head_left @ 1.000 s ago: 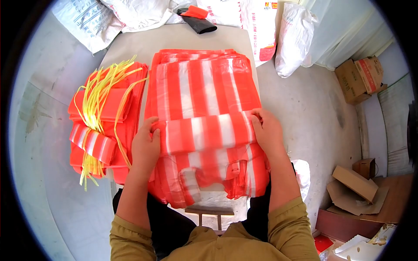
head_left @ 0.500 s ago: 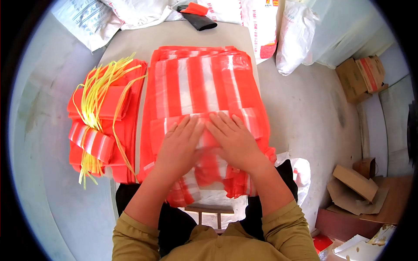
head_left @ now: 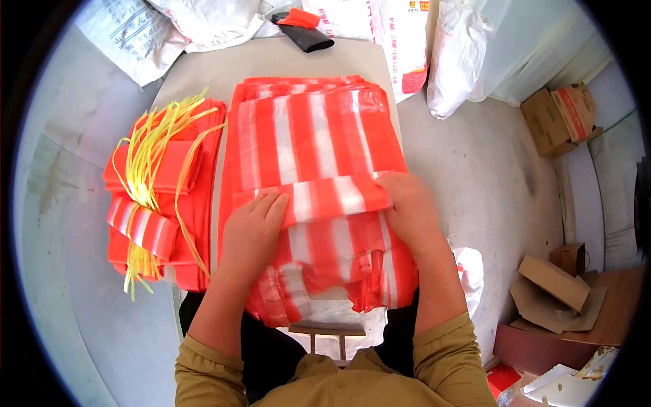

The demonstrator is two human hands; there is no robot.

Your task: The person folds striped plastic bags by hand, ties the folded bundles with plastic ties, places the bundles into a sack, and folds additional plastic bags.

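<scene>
"Where's the top striped plastic bag [head_left: 325,146]?"
"On the table [head_left: 349,57], its near part folded into a crosswise band, so it's doubled there. The right hand [head_left: 410,207] has its fingers narrowed on the band's right end."
"And the left hand [head_left: 254,234]?"
"Fingers close together on the band; can't tell if they grip."
"Room?"
"Tight beside the yellow ties [head_left: 146,163]; more beyond the far edge."
</scene>
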